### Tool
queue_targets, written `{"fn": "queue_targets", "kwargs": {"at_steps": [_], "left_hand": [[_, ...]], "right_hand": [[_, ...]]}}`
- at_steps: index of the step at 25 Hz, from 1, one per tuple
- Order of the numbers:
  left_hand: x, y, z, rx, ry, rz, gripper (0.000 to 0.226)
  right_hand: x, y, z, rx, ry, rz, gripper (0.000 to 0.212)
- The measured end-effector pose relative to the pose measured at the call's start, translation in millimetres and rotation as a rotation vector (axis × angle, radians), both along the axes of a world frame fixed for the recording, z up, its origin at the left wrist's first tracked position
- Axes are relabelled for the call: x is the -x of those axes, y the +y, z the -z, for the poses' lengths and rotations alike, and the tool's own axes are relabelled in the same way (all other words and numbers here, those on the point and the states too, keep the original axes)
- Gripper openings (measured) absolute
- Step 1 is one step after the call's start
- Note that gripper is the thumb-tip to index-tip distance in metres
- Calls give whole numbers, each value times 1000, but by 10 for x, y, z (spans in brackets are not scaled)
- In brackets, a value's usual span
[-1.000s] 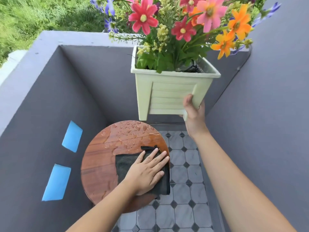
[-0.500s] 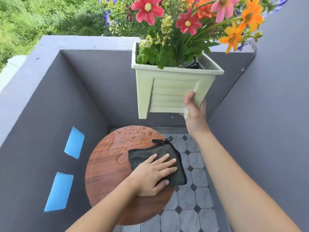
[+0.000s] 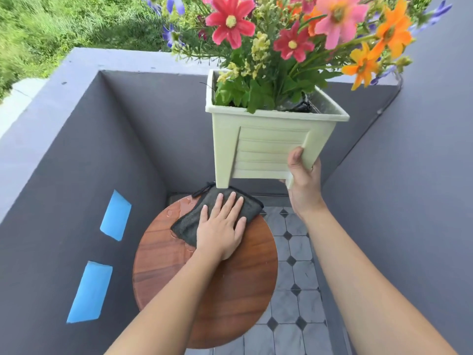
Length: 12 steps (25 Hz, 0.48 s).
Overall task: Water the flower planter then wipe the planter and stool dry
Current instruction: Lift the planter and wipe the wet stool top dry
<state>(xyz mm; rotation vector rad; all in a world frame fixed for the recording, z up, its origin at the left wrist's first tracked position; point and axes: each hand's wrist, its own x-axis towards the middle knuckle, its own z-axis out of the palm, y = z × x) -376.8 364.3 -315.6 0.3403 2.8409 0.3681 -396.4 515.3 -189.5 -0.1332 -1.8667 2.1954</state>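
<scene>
A cream square planter [image 3: 266, 147] full of red, pink and orange flowers [image 3: 291, 44] hangs in the air above the far edge of a round wooden stool [image 3: 230, 290]. My right hand [image 3: 302, 175] grips the planter by its lower right corner leg. My left hand [image 3: 222, 226] lies flat, fingers spread, pressing a dark grey cloth [image 3: 189, 224] onto the far part of the stool top. A few water drops [image 3: 171, 213] remain on the stool's far left rim. One planter leg hides the cloth's far edge.
Grey balcony walls [image 3: 107, 160] close in on the left, far side and right. Two blue patches [image 3: 115, 216] mark the left wall. Grey tiled floor [image 3: 294, 278] shows to the right of the stool. Grass [image 3: 51, 26] lies beyond the wall top.
My left hand has slid the cloth away from me to the stool's far edge, and most of the water drops are gone. The planter stays held up in my right hand.
</scene>
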Motion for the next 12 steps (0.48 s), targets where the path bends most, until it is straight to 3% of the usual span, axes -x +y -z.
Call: {"fn": "queue_targets", "kwargs": {"at_steps": [12], "left_hand": [[-199,-455,69,-66,35,-673,56]], "right_hand": [[-27,-109,51,17,17,-23,57]]}}
